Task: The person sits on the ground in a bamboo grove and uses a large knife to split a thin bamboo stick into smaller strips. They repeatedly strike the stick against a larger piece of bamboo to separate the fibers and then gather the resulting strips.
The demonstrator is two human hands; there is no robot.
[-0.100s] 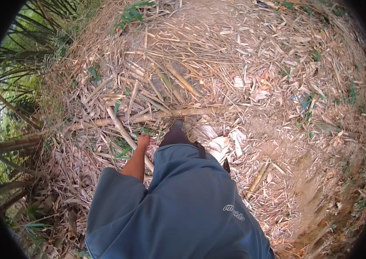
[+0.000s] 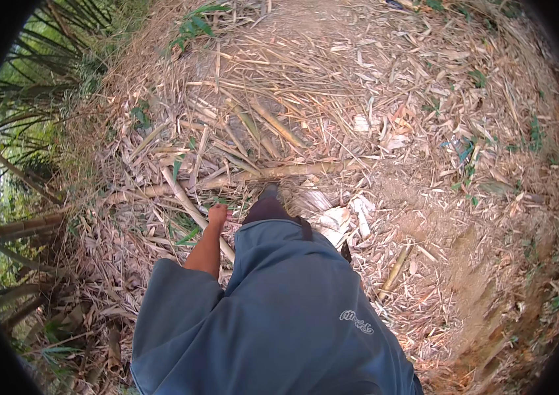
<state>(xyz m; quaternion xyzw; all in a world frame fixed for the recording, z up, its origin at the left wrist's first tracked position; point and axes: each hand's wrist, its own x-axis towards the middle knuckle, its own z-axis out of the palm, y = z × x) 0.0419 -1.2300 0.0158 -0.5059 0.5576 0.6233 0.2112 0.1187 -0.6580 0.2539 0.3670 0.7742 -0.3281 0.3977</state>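
Observation:
My left hand (image 2: 218, 213) hangs at my side beside my dark trouser leg (image 2: 267, 210), its fingers loosely curled and slightly apart. Nothing shows in it. Below and behind it, a pale bamboo pole (image 2: 186, 201) slants across the leaf litter, and the hand appears apart from it. My right hand is out of sight; the blue-grey shirt (image 2: 292, 303) covers that side. Ahead of my foot, a longer bamboo pole (image 2: 292, 170) lies crosswise on the ground.
Cut bamboo pieces (image 2: 279, 125) and dry stalks are scattered ahead. A short bamboo piece (image 2: 395, 271) lies at right, near a bare earth slope (image 2: 467, 289). Pale dry sheaths (image 2: 334, 220) lie by my leg. Standing bamboo stems (image 2: 22, 227) rise at left.
The ground has shifted very slightly to the left in the view. My left hand stays beside my leg, almost unmoved.

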